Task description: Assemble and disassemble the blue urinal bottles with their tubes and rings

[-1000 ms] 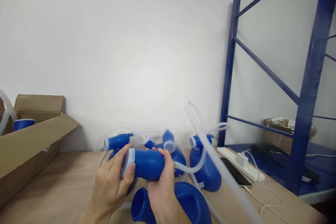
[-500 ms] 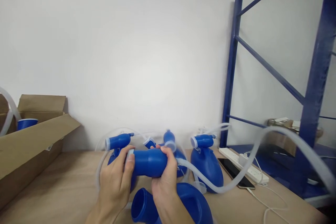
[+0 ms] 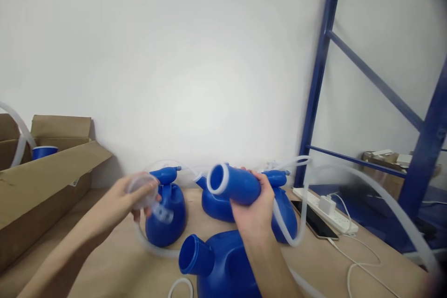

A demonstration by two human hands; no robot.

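My right hand (image 3: 254, 202) grips a blue tube-shaped urinal head (image 3: 240, 185). Its white-rimmed mouth faces left and towards me, and a translucent hose (image 3: 394, 195) runs off to the right. In my left hand (image 3: 131, 193) is a clear plastic cap (image 3: 141, 190) with a strap, blurred by motion. Below my hands stands a blue urinal bottle (image 3: 223, 260) with its wide neck uncovered and pointing left. My right forearm hides part of it. Behind are more blue bottles, one at the left (image 3: 171, 216), one in the middle (image 3: 217, 206) and one at the right (image 3: 284, 214).
An open cardboard box (image 3: 45, 195) stands at the left, with a blue part and hose inside. At the right lie a phone (image 3: 316, 221), a white power strip (image 3: 335, 216) and cables. A blue metal rack (image 3: 319, 74) rises beyond the table's right edge.
My left hand has come off the blue head and moved left with the clear cap. The head's mouth is now uncovered, and my right hand has shifted right and up with it.
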